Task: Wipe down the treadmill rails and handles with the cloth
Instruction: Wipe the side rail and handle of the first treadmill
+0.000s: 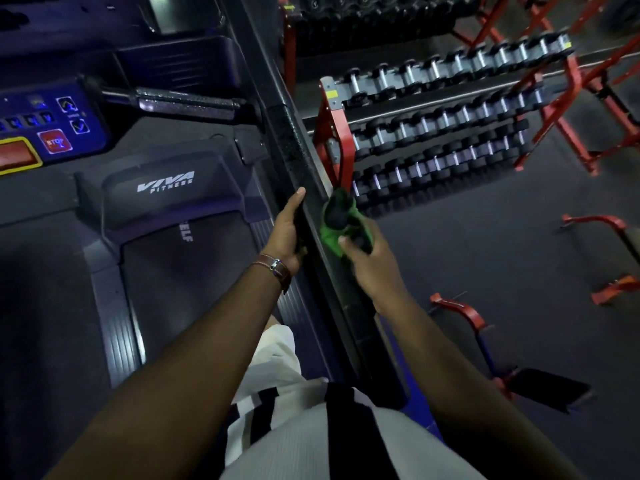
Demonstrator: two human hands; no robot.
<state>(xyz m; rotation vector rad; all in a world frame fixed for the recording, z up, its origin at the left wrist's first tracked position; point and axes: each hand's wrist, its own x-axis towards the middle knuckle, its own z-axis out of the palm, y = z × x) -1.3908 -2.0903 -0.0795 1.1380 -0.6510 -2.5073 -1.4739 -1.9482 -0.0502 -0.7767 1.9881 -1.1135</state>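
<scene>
Cloth (337, 220), green, bunched in right hand (367, 261), fingers curled round it, pressed to rail's (294, 147) outer side. Left hand (287, 233) grips rail's inner edge, thumb straight along it.

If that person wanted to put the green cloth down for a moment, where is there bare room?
The treadmill belt, left of the rail, lies bare below the motor cover. The grey floor between the dumbbell rack and the red frames is open too. The rail itself is crowded: left hand, right hand and cloth.
</scene>
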